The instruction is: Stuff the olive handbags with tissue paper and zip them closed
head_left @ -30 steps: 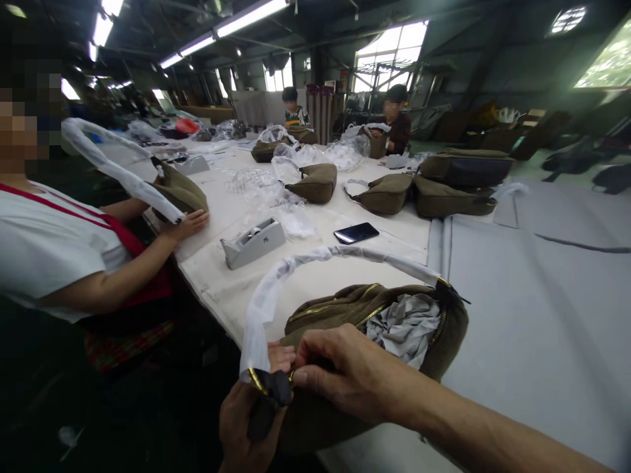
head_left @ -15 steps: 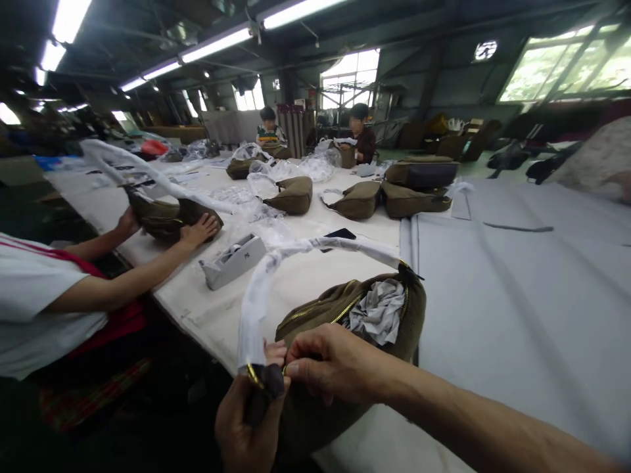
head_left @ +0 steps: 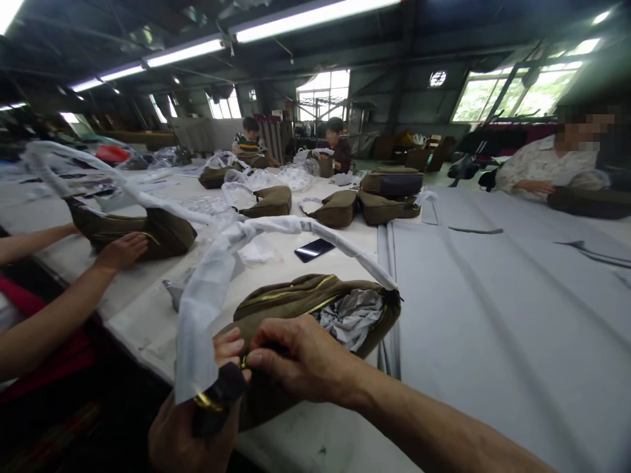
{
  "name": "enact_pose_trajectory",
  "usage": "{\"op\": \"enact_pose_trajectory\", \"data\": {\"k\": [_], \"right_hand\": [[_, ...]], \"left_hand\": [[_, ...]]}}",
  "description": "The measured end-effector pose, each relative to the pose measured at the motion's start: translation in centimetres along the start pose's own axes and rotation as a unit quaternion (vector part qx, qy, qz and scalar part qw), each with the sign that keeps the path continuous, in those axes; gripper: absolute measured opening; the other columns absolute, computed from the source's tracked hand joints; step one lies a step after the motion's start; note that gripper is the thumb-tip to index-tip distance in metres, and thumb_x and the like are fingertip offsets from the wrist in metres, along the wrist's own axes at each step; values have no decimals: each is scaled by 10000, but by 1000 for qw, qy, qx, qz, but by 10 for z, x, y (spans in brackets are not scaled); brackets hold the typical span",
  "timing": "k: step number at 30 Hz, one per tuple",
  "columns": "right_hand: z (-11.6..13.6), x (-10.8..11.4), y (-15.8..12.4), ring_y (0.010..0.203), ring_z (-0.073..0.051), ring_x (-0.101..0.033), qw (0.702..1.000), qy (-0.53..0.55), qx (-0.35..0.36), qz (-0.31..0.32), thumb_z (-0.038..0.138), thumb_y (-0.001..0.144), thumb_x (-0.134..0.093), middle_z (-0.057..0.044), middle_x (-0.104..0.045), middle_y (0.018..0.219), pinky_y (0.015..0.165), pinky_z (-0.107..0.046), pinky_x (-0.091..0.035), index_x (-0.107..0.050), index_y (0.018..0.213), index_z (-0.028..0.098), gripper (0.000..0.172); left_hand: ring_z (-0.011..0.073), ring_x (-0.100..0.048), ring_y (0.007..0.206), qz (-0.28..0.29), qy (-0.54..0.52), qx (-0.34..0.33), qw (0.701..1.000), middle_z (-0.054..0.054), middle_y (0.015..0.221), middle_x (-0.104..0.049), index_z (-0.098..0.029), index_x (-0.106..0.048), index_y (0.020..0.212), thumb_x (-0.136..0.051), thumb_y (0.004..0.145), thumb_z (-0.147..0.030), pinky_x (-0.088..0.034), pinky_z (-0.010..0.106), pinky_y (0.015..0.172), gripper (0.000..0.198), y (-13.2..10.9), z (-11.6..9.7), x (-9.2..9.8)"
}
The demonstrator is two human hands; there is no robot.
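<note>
An olive-brown handbag with gold zippers lies tilted on the table in front of me. Crumpled grey paper fills its unzipped opening. Its strap arches up, wrapped in white film. My left hand grips the bag's near end, by the dark tab and gold ring at the strap's foot. With thumb and forefinger, my right hand pinches a small gold zipper pull at that same end. The lower side of the bag is partly hidden behind my hands.
A co-worker's hand rests on another wrapped-strap bag at left. A phone lies beyond my bag. Several finished-looking bags stand farther back. Grey sheeting covers the table at right, where another person sits.
The view has turned right, so everything sits farther left and a person shows at right. Both my hands keep their hold. The co-worker's bag now hides most of the tape dispenser along with my strap.
</note>
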State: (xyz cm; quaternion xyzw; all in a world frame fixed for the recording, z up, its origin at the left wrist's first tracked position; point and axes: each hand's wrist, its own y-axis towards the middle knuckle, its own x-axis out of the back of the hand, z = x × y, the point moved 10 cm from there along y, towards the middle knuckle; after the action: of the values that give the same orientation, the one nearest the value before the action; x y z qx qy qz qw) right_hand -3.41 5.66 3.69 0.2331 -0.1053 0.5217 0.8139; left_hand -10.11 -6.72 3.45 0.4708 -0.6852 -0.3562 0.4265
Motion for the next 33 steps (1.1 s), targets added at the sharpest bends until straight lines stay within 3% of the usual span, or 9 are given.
{"op": "enact_pose_trajectory", "data": {"k": [2,7,12,16,19,23,28,31,33], "right_hand": [[-8,0,-4,556,-59,-424,999,-22,-23,-16,199,849,-550,52,-475,606,525,-153,-301,-546,745,157,112],[-27,-3,-33,605,-79,-489,990,-64,-122,-22,144,839,-502,29,-546,654,563,-172,-326,-551,735,170,117],[-24,-3,-54,620,-84,-511,984,-35,-149,-91,127,805,-516,30,-577,680,587,-175,-348,-554,727,181,102],[-34,-3,-70,644,-74,-516,973,70,-140,-168,91,793,-518,31,-579,694,618,-152,-369,-570,743,167,105],[-47,-2,-79,650,-77,-508,964,98,-159,-189,96,796,-528,33,-562,672,616,-156,-366,-575,723,157,107],[-52,1,-85,656,-76,-505,960,122,-163,-193,114,811,-536,36,-561,675,624,-159,-370,-583,721,155,110],[-44,2,-87,657,-64,-514,965,123,-145,-183,122,812,-545,44,-581,689,633,-146,-371,-608,749,162,98],[-45,-1,-86,673,-64,-530,963,150,-154,-162,131,807,-557,44,-603,715,651,-145,-381,-637,782,172,94],[-49,-4,-85,675,-72,-534,958,173,-175,-150,136,802,-558,38,-609,716,635,-152,-381,-645,777,173,98]], "left_hand": [[188,-655,877,60,-19,-20,998,49,928,-684,-155,-624,873,-652,761,-144,-526,285,856,116,-5,1,-15],[198,-636,987,161,-90,60,981,59,1065,-655,-174,-590,969,-600,813,-152,-527,274,883,158,-39,18,-39],[207,-596,1054,166,-119,54,977,58,1124,-614,-166,-588,1020,-577,804,-108,-466,329,987,223,-48,8,-39],[193,-605,991,149,-155,9,977,40,1020,-623,-160,-600,952,-559,783,-53,-432,367,1005,204,-38,-23,-41],[169,-603,966,110,-142,6,984,35,981,-624,-158,-597,866,-531,793,-43,-406,346,1014,152,-33,-40,-40],[162,-603,942,103,-125,12,987,24,944,-623,-166,-587,834,-549,793,-51,-420,344,979,128,-39,-41,-46],[210,-603,902,128,-141,7,982,28,898,-619,-171,-588,873,-594,814,-227,-435,425,952,81,-47,-30,-42],[238,-585,958,178,-152,56,971,46,972,-605,-168,-594,977,-615,796,-235,-406,480,1001,194,-48,-24,-41],[220,-581,981,207,-137,72,966,36,1004,-594,-178,-594,986,-637,766,-172,-407,444,1026,223,-46,-25,-40]]}}
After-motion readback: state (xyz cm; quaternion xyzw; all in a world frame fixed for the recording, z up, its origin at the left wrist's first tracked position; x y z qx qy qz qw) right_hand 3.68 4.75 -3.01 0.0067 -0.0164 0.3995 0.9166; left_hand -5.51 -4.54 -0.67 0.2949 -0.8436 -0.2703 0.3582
